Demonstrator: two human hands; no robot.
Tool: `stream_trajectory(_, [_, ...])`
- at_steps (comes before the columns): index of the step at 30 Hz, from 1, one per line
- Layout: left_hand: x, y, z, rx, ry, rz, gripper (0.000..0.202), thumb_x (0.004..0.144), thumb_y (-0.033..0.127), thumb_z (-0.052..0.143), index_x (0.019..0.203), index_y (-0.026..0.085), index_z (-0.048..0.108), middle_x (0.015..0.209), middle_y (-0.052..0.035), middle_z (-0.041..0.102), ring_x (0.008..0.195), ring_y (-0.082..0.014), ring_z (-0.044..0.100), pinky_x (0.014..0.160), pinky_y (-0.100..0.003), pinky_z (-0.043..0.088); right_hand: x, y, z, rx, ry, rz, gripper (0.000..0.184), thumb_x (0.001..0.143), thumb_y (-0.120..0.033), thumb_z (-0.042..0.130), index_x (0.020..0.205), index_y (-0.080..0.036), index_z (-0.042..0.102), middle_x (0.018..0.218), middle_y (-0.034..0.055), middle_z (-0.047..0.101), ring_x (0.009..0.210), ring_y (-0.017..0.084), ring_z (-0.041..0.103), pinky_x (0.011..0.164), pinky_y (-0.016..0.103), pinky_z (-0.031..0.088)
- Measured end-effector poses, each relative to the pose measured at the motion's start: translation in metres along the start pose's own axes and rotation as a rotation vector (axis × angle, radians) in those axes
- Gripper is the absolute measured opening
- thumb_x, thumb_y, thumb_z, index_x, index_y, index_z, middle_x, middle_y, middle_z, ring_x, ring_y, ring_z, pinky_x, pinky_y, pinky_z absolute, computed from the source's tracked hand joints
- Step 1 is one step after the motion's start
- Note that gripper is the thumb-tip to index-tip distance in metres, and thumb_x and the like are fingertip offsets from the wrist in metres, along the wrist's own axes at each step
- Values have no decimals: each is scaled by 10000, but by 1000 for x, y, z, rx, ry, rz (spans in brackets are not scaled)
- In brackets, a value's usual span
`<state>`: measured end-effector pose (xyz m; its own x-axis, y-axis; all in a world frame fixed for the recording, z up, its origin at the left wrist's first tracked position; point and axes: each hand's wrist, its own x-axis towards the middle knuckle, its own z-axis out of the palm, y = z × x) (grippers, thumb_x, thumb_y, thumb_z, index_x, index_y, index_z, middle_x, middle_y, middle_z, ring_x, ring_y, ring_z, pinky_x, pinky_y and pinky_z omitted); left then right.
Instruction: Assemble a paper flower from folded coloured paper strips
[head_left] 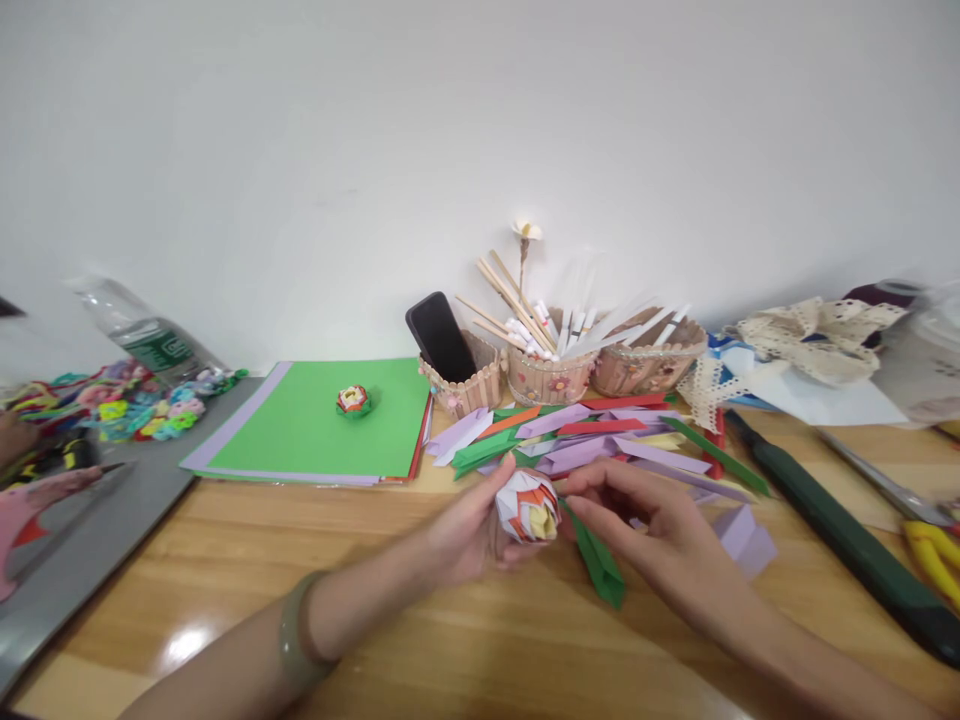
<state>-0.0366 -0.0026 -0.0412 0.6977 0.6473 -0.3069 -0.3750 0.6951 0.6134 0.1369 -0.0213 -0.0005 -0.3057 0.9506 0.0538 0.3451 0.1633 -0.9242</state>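
Note:
My left hand (469,530) is closed around a folded paper flower (529,507) of white, orange and yellow paper, held just above the wooden table (420,620). My right hand (645,530) pinches the flower's right side with thumb and fingertips. A green folded paper strip (600,565) lies on the table under my right hand. Several purple, green and red folded strips (592,440) lie spread just beyond my hands.
A stack of green and purple sheets (315,420) with a small finished flower (353,401) lies at left. Stick baskets (547,375) hold a phone (440,337), skewers and tubes. A dark green roll (840,530), lace, yellow-handled tool and a plastic bottle (146,335) surround.

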Motion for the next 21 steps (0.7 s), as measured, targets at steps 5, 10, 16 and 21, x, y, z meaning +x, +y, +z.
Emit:
stream_trajectory(5, [-3, 0, 2, 81, 6, 274, 324, 728, 358, 647, 971, 163, 559, 825, -48, 643, 631, -155, 624, 502, -255, 522, 0, 2, -3, 24, 38, 22, 256, 802, -403, 525, 700, -181, 604, 650, 11, 589, 598, 138, 507, 531, 240, 384])
stream_trajectory(10, [-6, 1, 10, 282, 38, 369, 353, 656, 193, 718, 986, 189, 593, 1153, -75, 549, 870, -168, 572, 634, -253, 515, 1, -1, -6, 44, 59, 62, 261, 787, -418, 546, 675, -188, 597, 644, 16, 581, 600, 144, 503, 542, 247, 393])
stream_trajectory(16, [-3, -2, 9, 377, 92, 533, 362, 616, 133, 746, 950, 197, 623, 1068, -47, 597, 967, -160, 538, 830, -275, 423, -2, -4, -8, -63, 101, 28, 238, 787, -387, 537, 666, -198, 617, 621, 17, 593, 566, 148, 485, 507, 254, 362])
stream_trajectory(21, [-2, -3, 5, 409, 92, 607, 327, 630, 179, 748, 935, 204, 634, 1074, -49, 600, 1015, -182, 527, 873, -305, 393, -1, -4, -7, -68, 11, 51, 254, 805, -382, 510, 697, -201, 651, 707, 38, 650, 674, 188, 554, 567, 273, 394])
